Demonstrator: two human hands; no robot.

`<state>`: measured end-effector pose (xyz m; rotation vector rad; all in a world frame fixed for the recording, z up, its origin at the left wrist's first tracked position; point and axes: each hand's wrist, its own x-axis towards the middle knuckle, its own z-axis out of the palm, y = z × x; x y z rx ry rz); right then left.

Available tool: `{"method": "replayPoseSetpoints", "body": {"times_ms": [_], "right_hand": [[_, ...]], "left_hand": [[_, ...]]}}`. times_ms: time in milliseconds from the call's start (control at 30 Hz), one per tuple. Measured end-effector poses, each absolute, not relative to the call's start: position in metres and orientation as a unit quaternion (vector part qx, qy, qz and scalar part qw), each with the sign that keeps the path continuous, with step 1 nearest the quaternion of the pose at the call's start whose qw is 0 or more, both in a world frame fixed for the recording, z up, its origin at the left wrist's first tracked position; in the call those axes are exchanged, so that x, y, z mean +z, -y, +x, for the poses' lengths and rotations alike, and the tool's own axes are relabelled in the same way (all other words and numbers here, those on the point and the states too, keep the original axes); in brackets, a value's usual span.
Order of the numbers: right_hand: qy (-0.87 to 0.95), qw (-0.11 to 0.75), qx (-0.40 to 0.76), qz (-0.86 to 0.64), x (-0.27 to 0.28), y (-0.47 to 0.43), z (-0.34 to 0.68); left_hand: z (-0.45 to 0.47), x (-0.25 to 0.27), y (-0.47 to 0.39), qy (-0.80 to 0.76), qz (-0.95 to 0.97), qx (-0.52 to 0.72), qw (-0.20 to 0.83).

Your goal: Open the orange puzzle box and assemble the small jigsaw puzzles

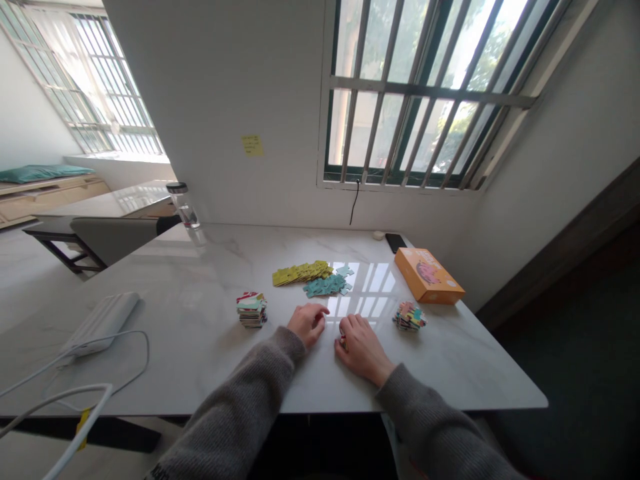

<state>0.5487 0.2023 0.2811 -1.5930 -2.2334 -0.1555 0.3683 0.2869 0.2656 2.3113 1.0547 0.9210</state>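
My left hand (309, 324) rests low over the white table, its fingers loosely curled with a gap between thumb and index finger and nothing seen in them. Just right of it, my right hand (363, 347) is closed round a small clump of jigsaw puzzle pieces (343, 341); only a red and white edge of it shows. Left of my hands stands a stack of puzzle pieces (252, 311) with printed tops. Another multicoloured stack (409, 317) sits to the right. Beyond my hands lie overlapping rows of yellow pieces (303, 273) and teal pieces (327, 286).
An orange box (429, 277) and a dark phone (395, 243) lie at the back right. A clear bottle (183, 205) stands at the far left corner. At the left, a white device (103, 323) lies near looping white cables (75, 407). The table (200, 360) ends near my body.
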Motion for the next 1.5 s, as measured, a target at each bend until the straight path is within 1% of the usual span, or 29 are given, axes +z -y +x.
{"method": "replayPoseSetpoints", "body": {"times_ms": [67, 167, 267, 333, 433, 500, 667, 733, 833, 933, 1067, 1133, 1200, 1267, 1367, 1433, 1500], "right_hand": [[0.799, 0.196, -0.062, -0.564, 0.281, -0.202, 0.548], [0.798, 0.211, -0.062, -0.562, 0.281, -0.201, 0.547], [0.791, 0.249, -0.042, -0.557, 0.278, -0.202, 0.547], [0.785, 0.285, -0.022, -0.55, 0.274, -0.204, 0.548], [0.787, 0.33, 0.009, -0.521, 0.27, -0.208, 0.55], [0.798, 0.344, 0.027, -0.494, 0.27, -0.209, 0.551], [0.805, 0.369, 0.073, -0.459, 0.278, -0.206, 0.555], [0.788, 0.392, 0.097, -0.464, 0.28, -0.206, 0.558], [0.76, 0.417, 0.138, -0.48, 0.276, -0.209, 0.562], [0.759, 0.391, 0.152, -0.497, 0.269, -0.212, 0.564], [0.777, 0.33, 0.079, -0.53, 0.264, -0.213, 0.56], [0.777, 0.314, 0.062, -0.541, 0.263, -0.213, 0.559], [0.775, 0.317, 0.08, -0.541, 0.263, -0.214, 0.56], [0.765, 0.337, 0.119, -0.535, 0.263, -0.215, 0.561], [0.738, 0.396, 0.167, -0.521, 0.266, -0.216, 0.564], [0.73, 0.433, 0.165, -0.502, 0.269, -0.214, 0.564], [0.752, 0.431, 0.145, -0.478, 0.272, -0.211, 0.562]], "left_hand": [[0.371, 0.269, -0.283, -0.386, 0.829, 0.331, 0.233], [0.375, 0.276, -0.275, -0.368, 0.817, 0.32, 0.307], [0.382, 0.28, -0.266, -0.35, 0.808, 0.29, 0.375], [0.387, 0.279, -0.261, -0.348, 0.771, 0.286, 0.45], [0.394, 0.272, -0.258, -0.317, 0.682, 0.292, 0.591], [0.396, 0.268, -0.259, -0.295, 0.658, 0.302, 0.624], [0.392, 0.265, -0.264, -0.277, 0.678, 0.346, 0.586], [0.388, 0.268, -0.266, -0.296, 0.698, 0.375, 0.534], [0.381, 0.268, -0.269, -0.322, 0.75, 0.403, 0.414], [0.378, 0.262, -0.271, -0.313, 0.801, 0.389, 0.33], [0.38, 0.252, -0.272, -0.329, 0.841, 0.355, 0.241], [0.381, 0.25, -0.272, -0.351, 0.849, 0.333, 0.212], [0.382, 0.25, -0.272, -0.365, 0.846, 0.323, 0.217], [0.382, 0.251, -0.272, -0.359, 0.828, 0.329, 0.277], [0.383, 0.253, -0.274, -0.313, 0.757, 0.356, 0.45], [0.384, 0.256, -0.275, -0.3, 0.684, 0.374, 0.55], [0.386, 0.26, -0.275, -0.315, 0.614, 0.385, 0.613]]}}
